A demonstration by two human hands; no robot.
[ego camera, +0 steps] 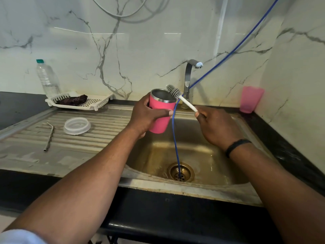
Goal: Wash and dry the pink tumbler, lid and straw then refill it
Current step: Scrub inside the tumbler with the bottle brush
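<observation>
A: Scrubbing comes next, by the look of it. Your left hand (pixel 148 117) wraps the pink steel-lined tumbler (pixel 161 111), fingers curled round its wall, thumb across the front, holding it tilted above the brass-toned sink basin (pixel 207 155). Your right hand (pixel 216 124) pinches the white handle of the grey bristle bottle brush (pixel 177 95), its head resting at the tumbler's rim.

B: Advice?

A: Tip the mouth further toward the brush, feed the bristles straight down, twist against the inner wall and base. Keep the tumbler over the basin so drips fall in. Mind the blue hose (pixel 175 138) hanging between your hands into the drain.

B: Lid and straw?

A: The clear round plastic lid (pixel 77 125) and the bent metal straw (pixel 50 136) lie apart on the ribbed steel drainboard (pixel 105 138), left of the sink.

B: What can't you make out?

A: The tumbler's inside, so soap or residue is unknown. No water shows at the chrome tap (pixel 190 74); its lever isn't clear. Your right fingers are mostly hidden behind the hand.
</observation>
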